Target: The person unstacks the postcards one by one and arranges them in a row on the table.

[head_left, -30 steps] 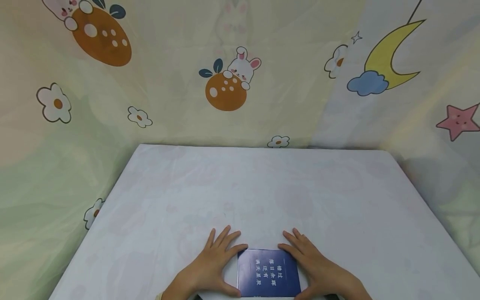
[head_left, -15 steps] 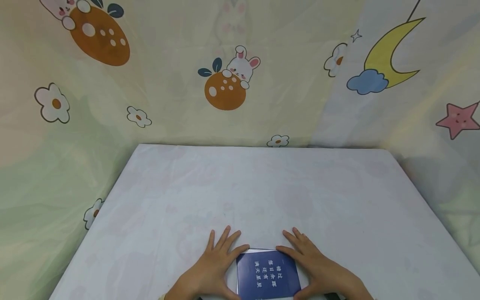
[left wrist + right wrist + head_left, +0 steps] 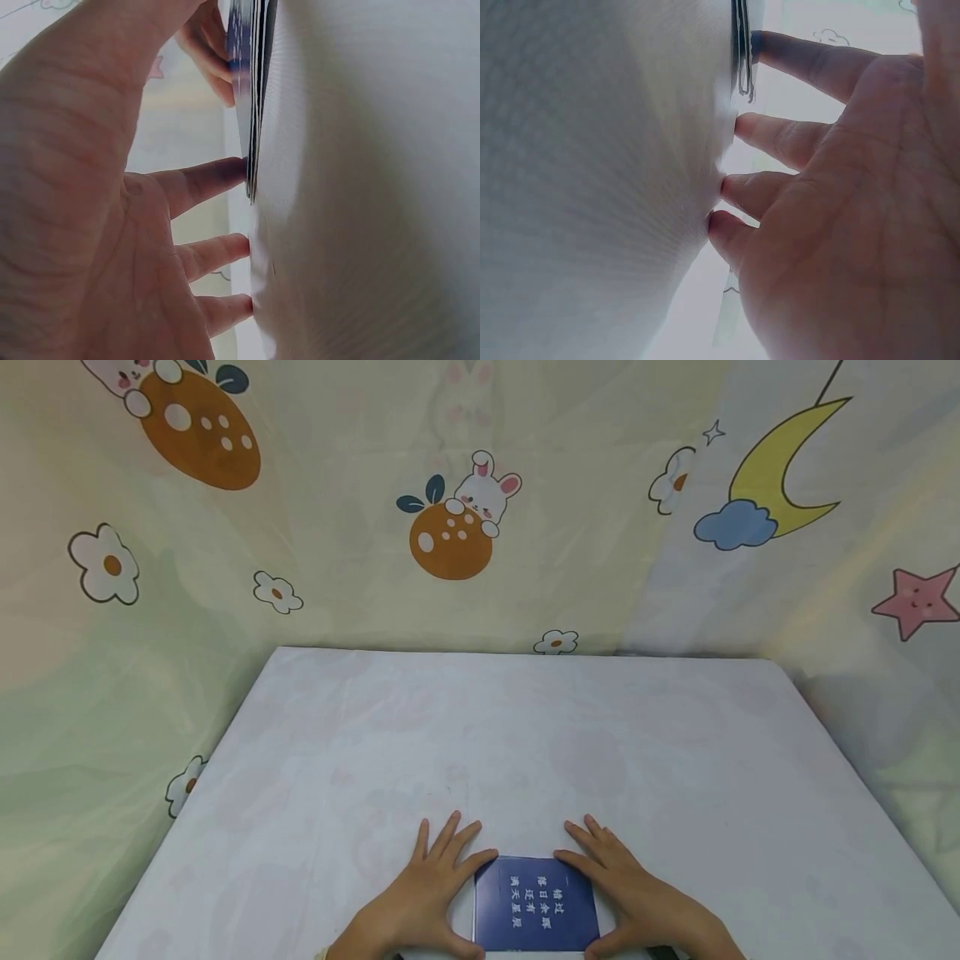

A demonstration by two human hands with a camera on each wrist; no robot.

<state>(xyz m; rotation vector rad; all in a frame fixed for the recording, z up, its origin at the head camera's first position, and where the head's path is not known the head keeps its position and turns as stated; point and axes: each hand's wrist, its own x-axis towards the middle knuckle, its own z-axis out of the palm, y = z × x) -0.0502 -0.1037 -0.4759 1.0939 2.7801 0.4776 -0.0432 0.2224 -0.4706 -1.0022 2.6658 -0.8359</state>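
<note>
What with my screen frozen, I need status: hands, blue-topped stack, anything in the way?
Left hand, right hand: both spread, touching corners of blue-topped stack. Stack lying on table, lettered side up. No obstruction seen.

Card stack (image 3: 536, 906) on table (image 3: 525, 735), between 2 hands (image 3: 429, 893) (image 3: 632, 893).

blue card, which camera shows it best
The head view, where the blue card shows its printed face nearly whole. The left wrist view has it nearly edge-on, its face foreshortened; the right wrist view, just one end, edge-on.
</note>
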